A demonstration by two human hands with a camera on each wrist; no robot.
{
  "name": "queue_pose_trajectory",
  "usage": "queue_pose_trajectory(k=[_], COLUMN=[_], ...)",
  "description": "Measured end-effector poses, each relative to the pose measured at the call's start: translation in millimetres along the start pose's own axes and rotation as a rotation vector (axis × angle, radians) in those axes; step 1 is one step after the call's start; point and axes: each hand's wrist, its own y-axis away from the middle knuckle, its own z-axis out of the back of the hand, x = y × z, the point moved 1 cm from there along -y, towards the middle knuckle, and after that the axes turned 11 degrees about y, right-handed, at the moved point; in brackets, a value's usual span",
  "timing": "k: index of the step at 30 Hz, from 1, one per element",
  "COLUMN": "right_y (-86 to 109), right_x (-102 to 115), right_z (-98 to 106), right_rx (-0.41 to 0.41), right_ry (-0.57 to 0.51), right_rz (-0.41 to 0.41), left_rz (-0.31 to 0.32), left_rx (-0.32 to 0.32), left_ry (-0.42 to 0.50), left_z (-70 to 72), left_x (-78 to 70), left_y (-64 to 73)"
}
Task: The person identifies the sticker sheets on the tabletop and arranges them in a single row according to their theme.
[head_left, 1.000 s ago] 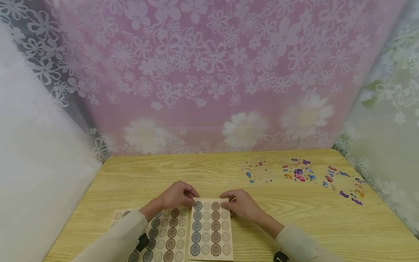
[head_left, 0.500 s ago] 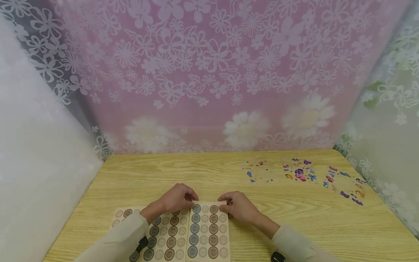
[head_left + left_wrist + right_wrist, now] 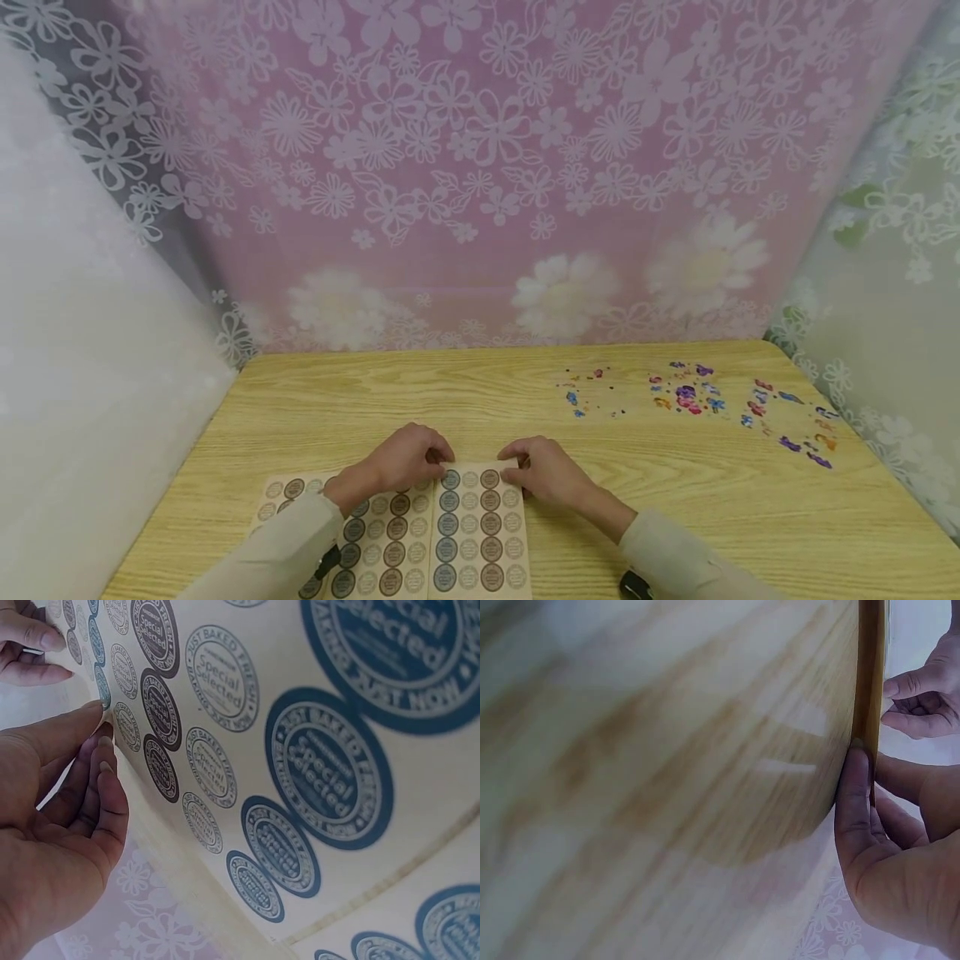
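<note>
Both hands pinch the far corners of a sheet of round labels.
The sheet is at the bottom middle of the head view, over the table, with columns of blue, pale, brown and pale circles; in the left wrist view some read "Special Selected". The left hand grips its left corner between thumb and fingers, and the right hand grips the right corner the same way. More labels of the same kind lie just beside it on the left, partly hidden by the left sleeve. Well apart, toward the table's far right, small coloured pieces lie in three loose groups. Behind the table hangs a pink flowered cloth.
</note>
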Motion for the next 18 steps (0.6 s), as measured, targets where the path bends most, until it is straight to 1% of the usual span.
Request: queue_pose_trajectory(k=[5, 12, 18], right_y=[-0.2, -1.1, -1.1], right_x=[0.9, 0.1, 1.0], right_z=[-0.2, -2.7, -3.5], right_rx=[-0.011, -0.014, -0.023], right_ry=[0.021, 0.053, 0.112], right_rz=[0.003, 0.005, -0.003], left_rz=[-0.002, 0.011, 0.029], left_rx=[-0.002, -0.014, -0.017], left_ry=[-0.014, -0.022, -0.031], left_z=[0.2, -0.9, -0.4], left_x=[-0.9, 0.1, 0.5], left_y=[0.8, 2.1, 2.8])
